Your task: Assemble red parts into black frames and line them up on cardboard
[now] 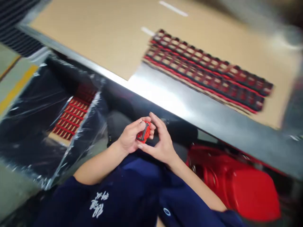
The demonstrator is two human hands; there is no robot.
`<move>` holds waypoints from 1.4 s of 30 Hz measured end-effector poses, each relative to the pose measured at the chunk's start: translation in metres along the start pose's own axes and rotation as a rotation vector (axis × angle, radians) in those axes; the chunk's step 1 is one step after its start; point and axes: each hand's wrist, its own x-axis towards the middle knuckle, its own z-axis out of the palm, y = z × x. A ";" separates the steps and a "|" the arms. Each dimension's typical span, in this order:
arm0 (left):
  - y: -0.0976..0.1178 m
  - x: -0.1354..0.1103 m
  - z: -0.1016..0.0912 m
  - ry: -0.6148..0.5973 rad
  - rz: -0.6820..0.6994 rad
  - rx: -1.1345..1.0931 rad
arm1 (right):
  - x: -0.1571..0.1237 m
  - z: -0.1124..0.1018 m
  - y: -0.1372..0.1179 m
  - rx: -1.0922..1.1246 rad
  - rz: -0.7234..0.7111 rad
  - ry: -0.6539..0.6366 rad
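Note:
A small red and black plastic part (146, 132) is held in front of my body, below the table edge. My left hand (132, 135) grips it, the thumb lying along its black bar and the fingers curled behind. Around its right side curves my right hand (163, 142), fingers and thumb apart. Its thumb tip comes close to the part's lower end; whether it touches I cannot tell. On the table, two long rows of similar-looking red and black parts (203, 71) lie side by side, slightly blurred.
The metal-edged table (163, 91) bears brown board (94, 34). At the left stands a container lined with dark plastic (30, 126), holding more red pieces (71, 118) in rows. A red plastic stool (251, 189) is at the lower right, under the table edge.

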 end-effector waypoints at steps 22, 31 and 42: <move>-0.035 -0.023 0.006 -0.067 -0.087 0.689 | -0.063 -0.037 0.004 0.049 0.026 0.169; -0.026 -0.023 0.010 -0.085 0.002 0.853 | -0.070 -0.049 0.011 0.420 0.238 0.147; -0.024 -0.022 0.006 -0.288 0.339 1.464 | -0.067 -0.048 0.003 1.022 0.728 0.056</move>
